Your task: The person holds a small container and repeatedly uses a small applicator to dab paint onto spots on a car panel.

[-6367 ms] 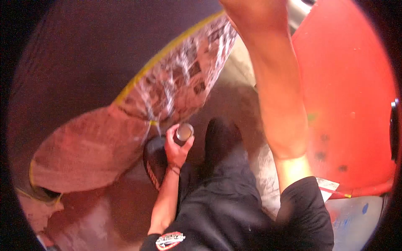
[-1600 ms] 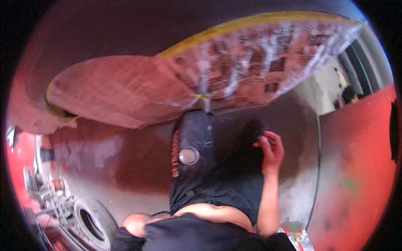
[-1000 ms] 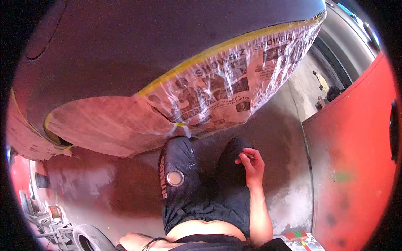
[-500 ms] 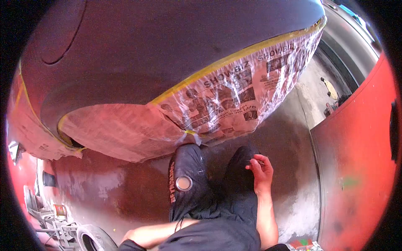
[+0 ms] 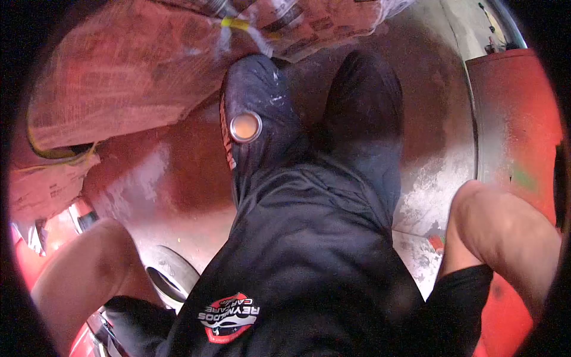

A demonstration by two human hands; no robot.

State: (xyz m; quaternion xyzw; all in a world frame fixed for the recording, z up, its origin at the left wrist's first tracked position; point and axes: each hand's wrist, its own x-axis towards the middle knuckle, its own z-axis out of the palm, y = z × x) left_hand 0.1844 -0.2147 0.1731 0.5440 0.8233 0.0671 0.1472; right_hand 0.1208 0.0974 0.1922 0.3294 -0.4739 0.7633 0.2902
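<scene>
Both of my arms are bent out to the sides, the left at the lower left and the right at the lower right. Neither my left hand nor my right hand shows. A small round metal can (image 5: 245,127) with a light tan content rests on the thigh of my dark trousers, near the left knee. Beyond my knees hangs newspaper masking (image 5: 131,77), reddish in tone, with a piece of yellow tape (image 5: 235,24) on it.
A red panel (image 5: 511,119) stands along the right side. On the floor at the lower left lies a tire (image 5: 172,271). The floor (image 5: 178,178) is stained dark red with pale patches. Small dark items sit at the upper right.
The view has tilted down toward my body. My right hand, raised near the right knee before, has left the view, and both elbows now stick out. The can stays on my thigh.
</scene>
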